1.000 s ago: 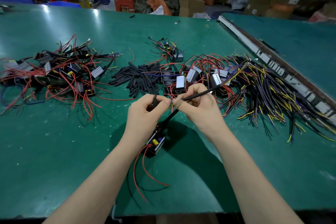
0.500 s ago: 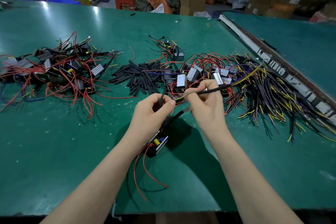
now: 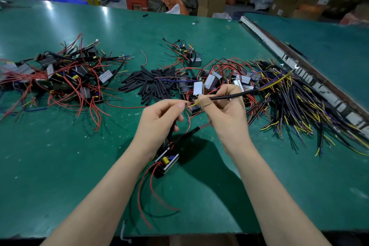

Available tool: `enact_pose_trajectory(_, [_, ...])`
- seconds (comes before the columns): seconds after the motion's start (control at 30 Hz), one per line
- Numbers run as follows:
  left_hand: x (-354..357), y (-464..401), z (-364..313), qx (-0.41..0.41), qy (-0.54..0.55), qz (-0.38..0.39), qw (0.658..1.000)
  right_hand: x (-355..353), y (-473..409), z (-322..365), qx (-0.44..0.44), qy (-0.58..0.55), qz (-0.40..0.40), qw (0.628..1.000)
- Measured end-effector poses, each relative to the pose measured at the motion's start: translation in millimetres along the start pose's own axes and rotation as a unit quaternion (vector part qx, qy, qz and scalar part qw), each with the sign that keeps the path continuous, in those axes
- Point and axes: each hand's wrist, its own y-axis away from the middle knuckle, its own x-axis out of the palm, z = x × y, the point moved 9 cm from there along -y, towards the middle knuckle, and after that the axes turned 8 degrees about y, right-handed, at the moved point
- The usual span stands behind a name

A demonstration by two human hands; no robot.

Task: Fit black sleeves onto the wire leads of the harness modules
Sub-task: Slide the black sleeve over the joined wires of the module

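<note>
The right hand (image 3: 225,114) pinched a black cable (image 3: 233,96) near its yellow tips; the left hand (image 3: 159,120) pinched those tips (image 3: 192,104) at the fingertips, with what looked like a sleeve lower in its grip. The module (image 3: 166,163) hung below. Bunching the tips tight and straight should let the sleeve slide on cleanly.

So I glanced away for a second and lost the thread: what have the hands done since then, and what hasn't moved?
Both hands lifted slightly. The right hand keeps hold of the black sleeved cable, whose far end rose. The left hand, which earlier pinched a short black sleeve, now pinches the yellow wire tips at the cable's near end. The open module stayed below the left wrist; the sleeve pile and the wire heaps are unchanged.
</note>
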Motion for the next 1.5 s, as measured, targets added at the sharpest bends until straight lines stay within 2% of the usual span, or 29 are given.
enact_pose_trajectory(0.17, [10, 3, 0, 0.001, 0.002, 0.036, 0.999, -2, 0, -3, 0.048, -0.079, -0.025, 0.995])
enact_pose_trajectory(0.37, [11, 2, 3, -0.017, 0.023, 0.05, 0.998, -2, 1, -14, 0.121, -0.103, -0.041, 0.986])
enact_pose_trajectory(0.5, [10, 1, 4, -0.029, 0.035, 0.044, 0.998, -4, -2, -9, 0.105, -0.103, -0.032, 0.989])
enact_pose_trajectory(0.67, [12, 3, 2, -0.025, 0.047, 0.058, 0.997, -7, -1, -2, 0.049, -0.014, -0.037, 0.998])
enact_pose_trajectory(0.83, [14, 4, -2, -0.01, 0.051, 0.069, 0.996, -2, 1, 0, 0.04, -0.01, -0.024, 0.999])
enact_pose_trajectory(1.13, [12, 2, 0, -0.028, 0.055, 0.038, 0.997, 9, 4, -10, 0.111, -0.078, 0.029, 0.99])
enact_pose_trajectory(1.37, [9, 3, 3, -0.057, 0.038, 0.037, 0.997, 10, 4, -7, 0.109, -0.052, 0.04, 0.992])
enact_pose_trajectory(1.5, [11, 3, 8, -0.123, 0.132, 0.059, 0.982, 13, 6, -8, 0.127, -0.049, 0.055, 0.989])
